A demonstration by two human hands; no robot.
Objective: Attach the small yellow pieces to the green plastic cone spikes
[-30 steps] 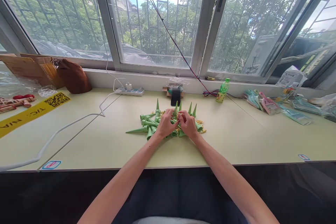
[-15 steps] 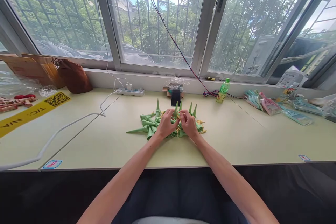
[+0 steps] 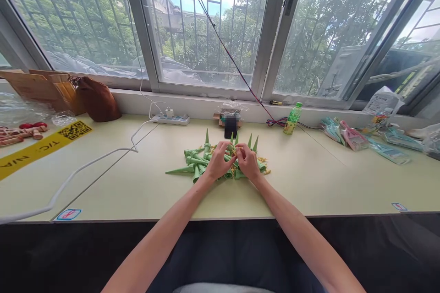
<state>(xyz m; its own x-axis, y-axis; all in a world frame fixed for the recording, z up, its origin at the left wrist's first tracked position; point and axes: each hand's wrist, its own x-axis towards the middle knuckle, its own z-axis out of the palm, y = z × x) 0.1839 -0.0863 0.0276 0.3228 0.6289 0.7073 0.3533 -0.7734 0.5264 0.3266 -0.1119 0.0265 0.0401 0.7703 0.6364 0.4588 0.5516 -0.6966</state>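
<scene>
A heap of green plastic cones [image 3: 194, 163] lies on the pale table [image 3: 144, 187] straight ahead, some upright, some on their sides, with small yellow bits [image 3: 264, 161] scattered at its right. Both hands meet over the middle of the heap. My left hand [image 3: 217, 163] has its fingers curled around a green cone. My right hand [image 3: 248, 161] is pinched against the left, fingertips touching a small yellow piece at the cone; the piece is mostly hidden.
A white power strip [image 3: 171, 120] and white cable [image 3: 85, 165] cross the left table. A brown pouch [image 3: 97, 99], cardboard box [image 3: 37, 88] and yellow tape [image 3: 37, 149] sit left. A green bottle [image 3: 292, 118], dark phone [image 3: 230, 127] and pastel packets [image 3: 347, 136] lie behind and right.
Only small finger movements over the heap; the hands stay in the same spot.
</scene>
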